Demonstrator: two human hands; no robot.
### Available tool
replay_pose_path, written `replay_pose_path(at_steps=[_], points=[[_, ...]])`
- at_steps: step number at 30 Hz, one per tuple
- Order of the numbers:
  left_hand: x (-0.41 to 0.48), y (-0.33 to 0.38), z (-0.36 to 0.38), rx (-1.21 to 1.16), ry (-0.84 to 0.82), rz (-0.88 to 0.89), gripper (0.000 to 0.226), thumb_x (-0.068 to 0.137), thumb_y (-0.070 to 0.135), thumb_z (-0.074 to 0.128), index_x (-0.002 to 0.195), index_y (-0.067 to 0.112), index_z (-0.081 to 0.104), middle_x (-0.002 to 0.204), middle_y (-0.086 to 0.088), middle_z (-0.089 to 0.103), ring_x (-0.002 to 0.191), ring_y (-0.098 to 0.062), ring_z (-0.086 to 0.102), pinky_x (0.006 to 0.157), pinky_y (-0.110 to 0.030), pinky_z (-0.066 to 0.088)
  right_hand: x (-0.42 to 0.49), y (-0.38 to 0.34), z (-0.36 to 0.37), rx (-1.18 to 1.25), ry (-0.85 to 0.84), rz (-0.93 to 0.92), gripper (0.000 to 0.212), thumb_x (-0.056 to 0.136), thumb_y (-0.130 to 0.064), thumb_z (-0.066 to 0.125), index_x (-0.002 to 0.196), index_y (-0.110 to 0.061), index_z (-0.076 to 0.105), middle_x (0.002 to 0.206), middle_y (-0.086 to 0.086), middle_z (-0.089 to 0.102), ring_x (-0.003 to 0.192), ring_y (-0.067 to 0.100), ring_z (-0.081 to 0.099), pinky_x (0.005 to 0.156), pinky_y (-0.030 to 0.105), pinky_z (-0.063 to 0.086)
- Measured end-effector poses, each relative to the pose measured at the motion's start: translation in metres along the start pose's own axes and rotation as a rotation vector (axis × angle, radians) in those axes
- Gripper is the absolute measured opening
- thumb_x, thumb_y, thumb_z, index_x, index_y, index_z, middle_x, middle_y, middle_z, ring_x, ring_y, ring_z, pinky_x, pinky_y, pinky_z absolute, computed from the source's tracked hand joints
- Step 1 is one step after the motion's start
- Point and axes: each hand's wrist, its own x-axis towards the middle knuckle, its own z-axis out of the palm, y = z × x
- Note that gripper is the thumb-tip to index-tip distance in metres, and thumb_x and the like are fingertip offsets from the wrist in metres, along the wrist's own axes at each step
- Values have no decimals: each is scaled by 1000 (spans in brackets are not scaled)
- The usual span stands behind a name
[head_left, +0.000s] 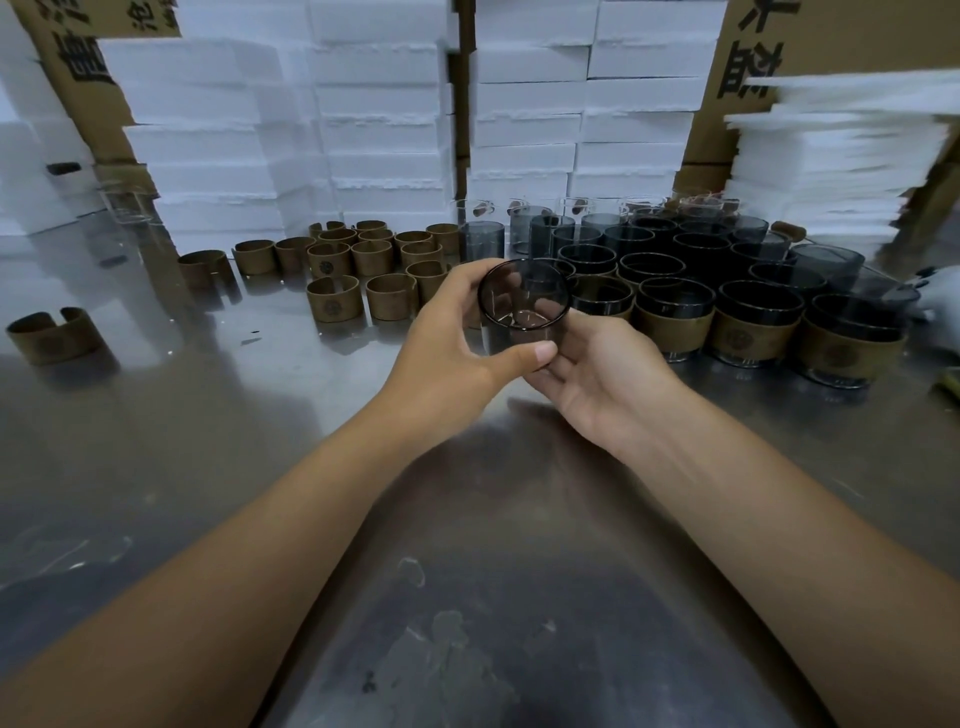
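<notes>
A smoky grey glass cup (522, 296) is held above the metal table (218, 447), tilted with its mouth toward me. My left hand (452, 338) grips its left side, thumb across the lower wall. My right hand (597, 374) cups it from below and to the right, fingers curled under the base. The cup carries no sleeve. Several brown split sleeves (363, 254) stand behind my left hand.
Several grey glasses wearing brown sleeves (748, 322) crowd the right of the table, bare ones behind. A lone sleeve (54, 335) lies at far left. White foam boxes (322, 119) and cardboard cartons line the back. A white-gloved hand (943, 304) shows at the right edge.
</notes>
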Motion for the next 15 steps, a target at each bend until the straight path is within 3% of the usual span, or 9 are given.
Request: replay_pose_path(at_steps=[3, 6, 8, 10, 13, 15], points=[[1, 2, 0, -64, 12, -22, 57, 72, 3, 78, 117, 23, 49, 116, 5, 62, 113, -6, 58, 102, -22, 43, -1, 0, 1, 58, -35, -8, 28, 101, -12, 40, 85, -9, 63, 76, 6, 70, 73, 17, 65, 72, 28, 53], [1, 4, -1, -125, 17, -49, 54, 74, 2, 77, 116, 24, 50, 115, 6, 62, 112, -7, 60, 100, -24, 45, -2, 0, 4, 83, -51, 12, 30, 102, -17, 37, 113, -2, 61, 107, 16, 68, 93, 24, 64, 79, 31, 53], [1, 6, 0, -168, 17, -62, 53, 75, 2, 76, 117, 22, 50, 116, 5, 62, 112, -8, 60, 100, -25, 46, -2, 1, 5, 96, -77, 27, 36, 103, -22, 34, 122, -3, 57, 121, 18, 64, 107, 27, 63, 86, 35, 51], [0, 8, 1, -197, 20, -72, 53, 76, 2, 75, 119, 20, 50, 117, 5, 62, 113, -10, 60, 101, -27, 46, -3, 3, 6, 92, -116, 43, 38, 104, -29, 29, 116, -9, 59, 117, 14, 66, 112, 25, 62, 98, 40, 46], [-1, 10, 1, -225, 22, -70, 52, 76, 1, 73, 119, 19, 50, 117, 4, 62, 110, -8, 62, 96, -23, 48, -5, 5, 6, 58, -182, 65, 43, 103, -38, 25, 111, -15, 61, 106, 7, 69, 111, 21, 60, 104, 44, 40], [-2, 12, 0, -249, 24, -66, 51, 77, -1, 72, 118, 19, 50, 115, 6, 63, 107, -6, 62, 91, -18, 49, -5, 5, 5, 58, -207, 83, 46, 103, -41, 24, 116, -17, 60, 116, 6, 68, 118, 21, 57, 105, 46, 39]])
